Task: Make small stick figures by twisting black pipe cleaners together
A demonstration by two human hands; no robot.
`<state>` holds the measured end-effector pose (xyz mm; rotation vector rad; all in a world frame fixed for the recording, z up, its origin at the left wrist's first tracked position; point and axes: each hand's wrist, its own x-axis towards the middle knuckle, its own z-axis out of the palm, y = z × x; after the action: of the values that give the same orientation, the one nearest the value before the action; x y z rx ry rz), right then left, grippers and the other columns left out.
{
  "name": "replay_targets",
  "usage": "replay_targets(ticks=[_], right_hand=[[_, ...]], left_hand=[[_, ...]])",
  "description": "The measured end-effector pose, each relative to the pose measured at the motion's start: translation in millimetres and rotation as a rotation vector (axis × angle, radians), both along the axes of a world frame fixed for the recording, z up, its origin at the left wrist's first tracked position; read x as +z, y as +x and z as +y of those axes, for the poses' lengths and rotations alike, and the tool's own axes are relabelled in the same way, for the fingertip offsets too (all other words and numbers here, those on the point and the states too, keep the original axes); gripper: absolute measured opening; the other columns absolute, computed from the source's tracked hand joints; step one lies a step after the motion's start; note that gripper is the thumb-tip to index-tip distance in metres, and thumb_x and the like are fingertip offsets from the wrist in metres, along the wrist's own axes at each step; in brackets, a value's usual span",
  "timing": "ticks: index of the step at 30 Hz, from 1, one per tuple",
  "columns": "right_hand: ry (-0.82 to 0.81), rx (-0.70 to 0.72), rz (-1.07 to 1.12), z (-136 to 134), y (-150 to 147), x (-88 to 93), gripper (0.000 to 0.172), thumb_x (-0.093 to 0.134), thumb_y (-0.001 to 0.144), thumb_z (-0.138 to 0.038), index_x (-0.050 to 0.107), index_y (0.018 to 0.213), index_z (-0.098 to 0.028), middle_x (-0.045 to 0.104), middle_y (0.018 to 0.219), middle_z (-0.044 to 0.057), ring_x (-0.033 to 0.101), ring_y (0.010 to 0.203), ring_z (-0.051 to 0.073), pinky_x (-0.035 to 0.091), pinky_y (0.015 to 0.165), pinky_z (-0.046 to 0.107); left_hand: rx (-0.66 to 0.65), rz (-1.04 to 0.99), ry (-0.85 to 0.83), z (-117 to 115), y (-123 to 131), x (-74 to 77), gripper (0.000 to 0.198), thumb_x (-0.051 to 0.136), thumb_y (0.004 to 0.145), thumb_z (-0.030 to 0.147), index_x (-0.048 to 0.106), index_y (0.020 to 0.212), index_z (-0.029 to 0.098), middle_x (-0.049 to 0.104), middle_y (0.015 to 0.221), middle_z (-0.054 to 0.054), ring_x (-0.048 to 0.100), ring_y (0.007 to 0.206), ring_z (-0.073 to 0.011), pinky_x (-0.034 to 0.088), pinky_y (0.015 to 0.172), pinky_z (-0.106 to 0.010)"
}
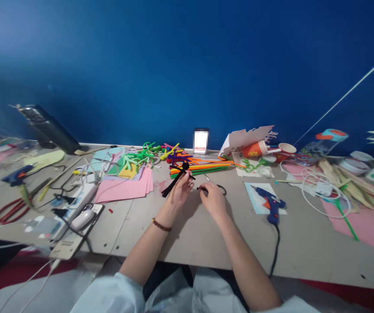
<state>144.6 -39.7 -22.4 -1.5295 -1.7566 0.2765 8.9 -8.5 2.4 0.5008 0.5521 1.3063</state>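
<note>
the black pipe-cleaner piece (177,176) is up in the left hand (182,193), fingertips pinched together around it, on the near side of the bundle of coloured pipe cleaners (203,166) that lies toward the middle of the surface's back edge. from where i stand it looks partly made: a round dark knob (186,166) tops it, while the strands below stick out loose and, i'd say, unfinished. the right hand (213,198) pinches a thin black strip (199,188), apart from that piece; nothing joins the two, so i'd judge the work to be midway. scissors (207,177) show at that hand, tips poking out beyond it and a handle loop to its right; i can't tell whether it grips them or they lie beneath.

the surface (200,243) is bare from both hands to its front edge, leaving room to draw back. leftward, pink paper (124,190) sits near the left hand; rightward, open surface runs to the blue glue gun (273,204), its cord (275,250) dropping over the front edge. the back edge is tight, with a phone (201,141) propped by the blue wall (187,74).
</note>
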Motion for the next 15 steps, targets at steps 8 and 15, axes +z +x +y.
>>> replay_targets(ticks=[8,15], right_hand=[[0.096,0.102,0.268,1,-2,9.1,0.016,0.052,0.084,-0.021,0.065,0.092,-0.019,0.067,0.093,0.008,0.059,0.09,0.022,0.046,0.081,0.035],[-0.038,0.153,0.769,-2,-8,14.4,0.02,0.062,0.08,-0.037,0.065,0.088,-0.019,0.067,0.086,0.004,0.061,0.078,0.016,0.049,0.073,0.029]], left_hand=[[-0.064,-0.017,0.021,-3,4,4.4,0.023,0.079,0.065,0.023,0.066,0.082,0.015,0.057,0.071,0.003,0.035,0.046,-0.0003,0.031,0.045,-0.016],[-0.086,0.121,0.022,-8,6,-4.0,0.028,0.081,0.061,0.03,0.069,0.081,0.015,0.06,0.071,0.001,0.049,0.06,-0.0051,0.039,0.059,-0.019]])
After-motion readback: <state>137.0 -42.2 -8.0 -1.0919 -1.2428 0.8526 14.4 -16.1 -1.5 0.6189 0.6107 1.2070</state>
